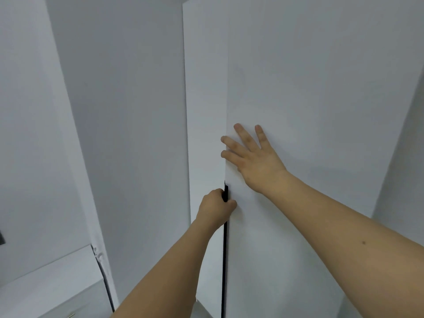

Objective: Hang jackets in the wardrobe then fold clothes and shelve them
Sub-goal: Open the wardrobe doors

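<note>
A white wardrobe fills the view, with its right door (309, 99) facing me and a narrower white panel (206, 99) to its left. A thin black handle strip (225, 249) runs down the door's left edge. My left hand (215, 207) grips this black handle with curled fingers near the strip's top. My right hand (250, 157) presses flat on the door with fingers spread, just above the left hand. No jackets or clothes are in sight.
A grey-white wall (119, 111) stands to the left of the wardrobe. A low white surface (50, 285) sits at the lower left, with a dark gap beside it. A small dark object (1, 237) shows at the left edge.
</note>
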A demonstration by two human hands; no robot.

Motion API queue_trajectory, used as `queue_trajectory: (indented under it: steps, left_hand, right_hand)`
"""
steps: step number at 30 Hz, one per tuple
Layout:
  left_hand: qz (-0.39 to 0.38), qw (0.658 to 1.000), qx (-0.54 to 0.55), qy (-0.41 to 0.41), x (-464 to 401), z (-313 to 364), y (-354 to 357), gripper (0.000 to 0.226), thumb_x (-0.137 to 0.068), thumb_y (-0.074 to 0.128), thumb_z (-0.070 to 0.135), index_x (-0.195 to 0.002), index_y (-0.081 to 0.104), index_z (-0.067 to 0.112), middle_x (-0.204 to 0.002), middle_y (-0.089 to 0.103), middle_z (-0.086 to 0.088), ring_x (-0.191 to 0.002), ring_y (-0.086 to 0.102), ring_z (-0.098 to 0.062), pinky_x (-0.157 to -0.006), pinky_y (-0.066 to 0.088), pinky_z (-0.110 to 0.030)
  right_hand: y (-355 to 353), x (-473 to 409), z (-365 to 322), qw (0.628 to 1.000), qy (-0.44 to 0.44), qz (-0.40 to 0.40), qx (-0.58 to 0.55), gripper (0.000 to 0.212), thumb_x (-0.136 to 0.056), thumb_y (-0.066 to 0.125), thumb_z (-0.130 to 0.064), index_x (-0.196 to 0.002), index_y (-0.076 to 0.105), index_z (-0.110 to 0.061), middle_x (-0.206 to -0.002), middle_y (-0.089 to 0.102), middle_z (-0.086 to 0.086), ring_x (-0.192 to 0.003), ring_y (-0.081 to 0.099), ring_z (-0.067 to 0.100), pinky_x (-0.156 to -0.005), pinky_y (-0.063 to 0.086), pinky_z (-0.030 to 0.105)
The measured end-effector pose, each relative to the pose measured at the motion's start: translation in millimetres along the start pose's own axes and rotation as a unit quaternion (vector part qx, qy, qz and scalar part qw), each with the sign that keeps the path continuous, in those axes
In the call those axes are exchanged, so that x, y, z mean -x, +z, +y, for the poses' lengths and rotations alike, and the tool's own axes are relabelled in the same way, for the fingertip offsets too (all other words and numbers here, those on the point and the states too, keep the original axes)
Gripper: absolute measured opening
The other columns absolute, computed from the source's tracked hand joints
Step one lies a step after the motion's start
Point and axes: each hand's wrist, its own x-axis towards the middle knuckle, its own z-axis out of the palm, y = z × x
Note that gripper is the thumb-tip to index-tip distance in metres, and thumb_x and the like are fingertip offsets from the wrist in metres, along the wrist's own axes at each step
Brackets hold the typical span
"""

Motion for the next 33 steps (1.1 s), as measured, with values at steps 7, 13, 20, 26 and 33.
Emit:
queue_trajectory:
  steps: [7,13,20,26,33]
  left_hand:
    - [-0.046,0.998,0.033,0.014,62.4,5.2,-14.6,0.018,-0.078,0.058,0.027,-0.076,0.048,0.013,-0.071,0.050,0.002,-0.059,0.043,-0.016,-0.053,0.036,-0.026]
    - [-0.052,0.998,0.024,0.005,112.1,18.3,-13.1,0.024,-0.080,0.061,0.029,-0.081,0.056,0.006,-0.071,0.052,0.000,-0.057,0.043,-0.017,-0.052,0.037,-0.026]
    - [-0.049,0.999,-0.003,-0.007,177.2,49.8,1.2,0.033,-0.084,0.070,0.033,-0.089,0.063,0.002,-0.078,0.061,-0.006,-0.064,0.052,-0.019,-0.058,0.044,-0.029]
    - [0.001,0.998,-0.059,-0.017,223.2,78.4,32.2,0.035,-0.085,0.068,0.035,-0.068,0.045,0.014,-0.067,0.050,0.001,-0.054,0.045,-0.014,-0.049,0.035,-0.023]
    - [0.041,0.995,-0.088,-0.012,261.1,108.4,64.6,0.039,-0.086,0.067,0.033,-0.065,0.039,0.016,-0.063,0.045,0.002,-0.051,0.040,-0.012,-0.044,0.029,-0.022]
  right_hand:
    - [-32.1,48.2,-9.6,0.997,0.017,-0.028,0.067,0.063,-0.106,0.026,-0.030,-0.153,-0.017,-0.030,-0.150,-0.045,-0.003,-0.140,-0.035,0.040,-0.115,-0.015,0.060]
    - [-59.5,93.0,-25.9,0.994,0.056,-0.070,0.057,0.063,-0.103,0.009,-0.051,-0.151,-0.024,-0.027,-0.137,-0.057,0.007,-0.137,-0.038,0.043,-0.116,-0.014,0.058]
    - [-80.6,155.9,-4.6,0.997,0.044,-0.050,0.046,0.059,-0.103,0.006,-0.049,-0.147,-0.029,-0.029,-0.134,-0.060,0.005,-0.125,-0.049,0.041,-0.116,-0.016,0.058]
    - [-83.9,205.3,16.9,0.999,0.017,-0.025,0.032,0.058,-0.105,0.009,-0.044,-0.141,-0.034,-0.028,-0.131,-0.063,0.010,-0.128,-0.048,0.041,-0.113,-0.021,0.057]
    - [-97.4,252.1,39.2,0.999,0.028,-0.014,0.031,0.074,-0.096,0.029,-0.021,-0.153,-0.016,-0.034,-0.144,-0.052,0.005,-0.142,-0.031,0.039,-0.110,-0.025,0.060]
